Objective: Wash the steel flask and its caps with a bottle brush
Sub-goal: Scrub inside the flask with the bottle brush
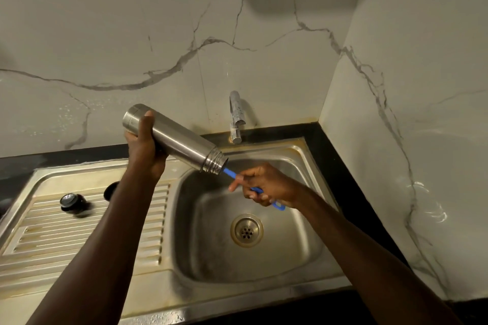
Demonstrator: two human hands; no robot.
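While the left hand (pixel 144 146) clamps the flask (pixel 174 140) tilted mouth-down over the sink (pixel 303 155), the right hand (pixel 266 186) closes on the brush (pixel 229 173), its head inside. Scrubbing the interior seems underway; two caps (pixel 70 202) wait on the drainboard, apparently unwashed.
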